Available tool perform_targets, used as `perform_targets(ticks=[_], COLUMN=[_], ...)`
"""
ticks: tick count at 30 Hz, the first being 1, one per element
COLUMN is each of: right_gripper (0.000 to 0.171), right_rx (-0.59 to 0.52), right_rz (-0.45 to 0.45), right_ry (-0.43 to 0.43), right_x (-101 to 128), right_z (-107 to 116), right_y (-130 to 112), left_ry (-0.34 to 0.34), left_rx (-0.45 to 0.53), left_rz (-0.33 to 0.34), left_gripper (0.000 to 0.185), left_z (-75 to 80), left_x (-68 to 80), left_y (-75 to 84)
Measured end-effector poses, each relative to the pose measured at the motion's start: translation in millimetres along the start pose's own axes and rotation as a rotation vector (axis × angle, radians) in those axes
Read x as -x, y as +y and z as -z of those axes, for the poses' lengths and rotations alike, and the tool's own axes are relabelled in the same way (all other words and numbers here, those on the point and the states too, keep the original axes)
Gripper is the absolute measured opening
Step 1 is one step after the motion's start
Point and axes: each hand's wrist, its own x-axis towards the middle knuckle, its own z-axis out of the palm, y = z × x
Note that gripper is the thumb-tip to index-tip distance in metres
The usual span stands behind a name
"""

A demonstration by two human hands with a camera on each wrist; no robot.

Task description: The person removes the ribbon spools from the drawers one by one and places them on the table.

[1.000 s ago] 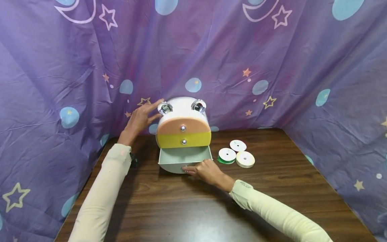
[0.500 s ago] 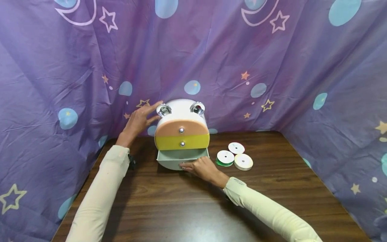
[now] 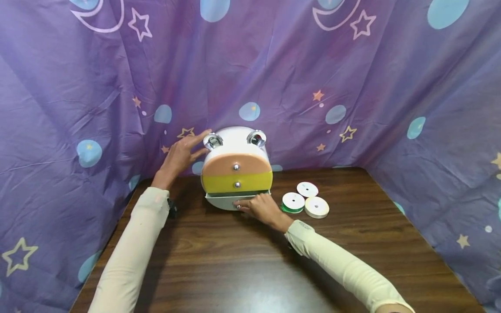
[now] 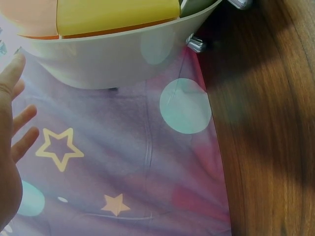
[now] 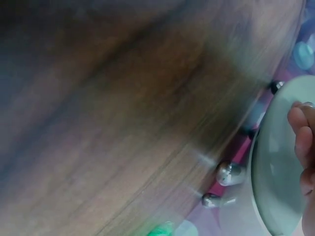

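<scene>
A small rounded chest of drawers (image 3: pixel 239 141) stands at the back of the table, with a white top, two chrome ring eyes and chrome feet. Its orange and yellow drawers are closed, and the grey-green bottom drawer (image 3: pixel 221 202) juts out slightly. My left hand (image 3: pixel 179 154) is at the chest's upper left, fingers extended, touching around the left ring eye (image 3: pixel 213 141). With curled fingers, my right hand (image 3: pixel 266 211) pinches the bottom drawer's round metal knob (image 5: pixel 308 104). Most of that hand lies outside the right wrist view.
Three ribbon spools sit to the chest's right: a green one (image 3: pixel 293 203), a cream one (image 3: pixel 317 208) and a white-topped one (image 3: pixel 307 189). Purple patterned cloth (image 3: pixel 250 65) hangs behind and beside the dark wooden table (image 3: pixel 219 265).
My right hand has moved back toward the chest with the bottom drawer, which has slid most of the way in. The left hand stays at the ring eye.
</scene>
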Motion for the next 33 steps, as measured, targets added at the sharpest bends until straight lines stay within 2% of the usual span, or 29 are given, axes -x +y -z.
perform_targets(ticks=[11,20,33], right_gripper=[0.023,0.023,0.024], right_rx=[0.006,-0.033,-0.024], right_rz=[0.002,-0.013,-0.017], right_ry=[0.011,0.017,0.032], right_x=[-3.1,-6.5,-6.8], right_z=[-2.7,-6.9,-9.2], right_y=[9.7,8.0,8.9], left_ry=[0.012,0.001,0.010], left_rx=[-0.003,0.003,-0.001], left_rz=[0.014,-0.007,-0.023], left_gripper=[0.069,0.066,0.067], left_z=[-3.5,-0.2,-1.0], left_x=[-0.2,-1.1,-0.1], left_y=[1.0,-0.4,-0.9])
